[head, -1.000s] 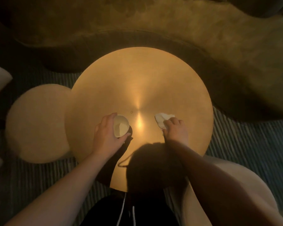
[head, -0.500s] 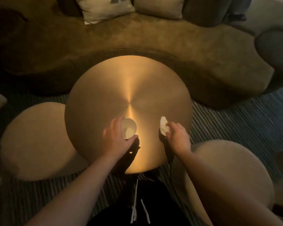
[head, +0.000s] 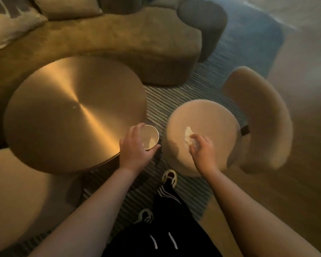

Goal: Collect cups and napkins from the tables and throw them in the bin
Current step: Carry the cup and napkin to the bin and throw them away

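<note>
Cup [head: 150, 137]: white, probably paper, light, crushable; left hand [head: 135, 147] wraps its wall, at round brass counter [head: 70, 112] edge. Napkin [head: 188, 135]: crumpled, soft, weightless; right hand [head: 202, 149] pinches one edge above beige stool [head: 211, 115]. Grip gently.

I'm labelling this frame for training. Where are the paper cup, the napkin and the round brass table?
paper cup [head: 150, 139], head view, inner wall.
napkin [head: 188, 135], head view, exposed upper part.
round brass table [head: 72, 112], head view, bare top near centre.

A lounge: curved sofa [head: 119, 39] with cushions [head: 9, 25], round brass table [head: 63, 112], pouf stools [head: 202, 119], striped rug [head: 202, 93].
</note>
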Demonstrator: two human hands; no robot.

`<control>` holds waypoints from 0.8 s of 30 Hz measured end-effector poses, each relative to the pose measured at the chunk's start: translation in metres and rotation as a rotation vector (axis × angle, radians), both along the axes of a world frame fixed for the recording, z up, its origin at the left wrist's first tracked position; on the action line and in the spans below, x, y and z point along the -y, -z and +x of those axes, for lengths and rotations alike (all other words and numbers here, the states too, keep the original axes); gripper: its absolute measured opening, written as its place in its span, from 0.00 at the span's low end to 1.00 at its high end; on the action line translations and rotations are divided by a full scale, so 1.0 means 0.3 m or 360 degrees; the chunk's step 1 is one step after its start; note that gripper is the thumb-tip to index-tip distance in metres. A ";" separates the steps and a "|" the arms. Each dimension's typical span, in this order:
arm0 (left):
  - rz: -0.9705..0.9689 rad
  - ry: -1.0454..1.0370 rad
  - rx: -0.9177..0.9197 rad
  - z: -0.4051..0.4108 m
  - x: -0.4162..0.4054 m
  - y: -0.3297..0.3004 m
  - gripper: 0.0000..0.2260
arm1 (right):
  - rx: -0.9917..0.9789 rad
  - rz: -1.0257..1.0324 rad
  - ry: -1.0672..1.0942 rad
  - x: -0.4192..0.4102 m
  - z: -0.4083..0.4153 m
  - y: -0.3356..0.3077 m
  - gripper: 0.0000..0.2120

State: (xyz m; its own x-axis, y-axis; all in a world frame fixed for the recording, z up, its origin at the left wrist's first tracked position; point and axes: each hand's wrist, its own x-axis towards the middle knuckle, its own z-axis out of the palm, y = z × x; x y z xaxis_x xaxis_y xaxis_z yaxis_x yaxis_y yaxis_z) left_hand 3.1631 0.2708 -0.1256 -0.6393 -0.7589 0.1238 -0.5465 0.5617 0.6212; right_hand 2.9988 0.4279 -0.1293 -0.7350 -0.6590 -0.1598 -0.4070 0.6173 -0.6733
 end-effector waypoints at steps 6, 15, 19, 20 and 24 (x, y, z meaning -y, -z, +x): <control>-0.0053 0.0422 0.0004 -0.261 -0.262 -0.027 0.35 | -0.0164 0.0035 0.0437 -0.370 -0.125 -0.044 0.15; -0.0138 0.0841 -0.0012 -0.832 -0.747 -0.046 0.34 | -0.0276 0.0018 0.0857 -0.916 -0.515 -0.026 0.14; -0.0047 0.0849 -0.0064 -1.101 -0.970 -0.023 0.34 | -0.0244 0.0005 0.0895 -1.157 -0.755 0.011 0.15; -0.0031 0.0840 -0.0077 -1.162 -1.023 -0.019 0.34 | -0.0232 0.0016 0.0914 -1.220 -0.815 0.013 0.15; -0.0040 0.0833 -0.0085 -1.377 -1.210 -0.015 0.33 | -0.0200 0.0060 0.1024 -1.447 -1.030 -0.005 0.16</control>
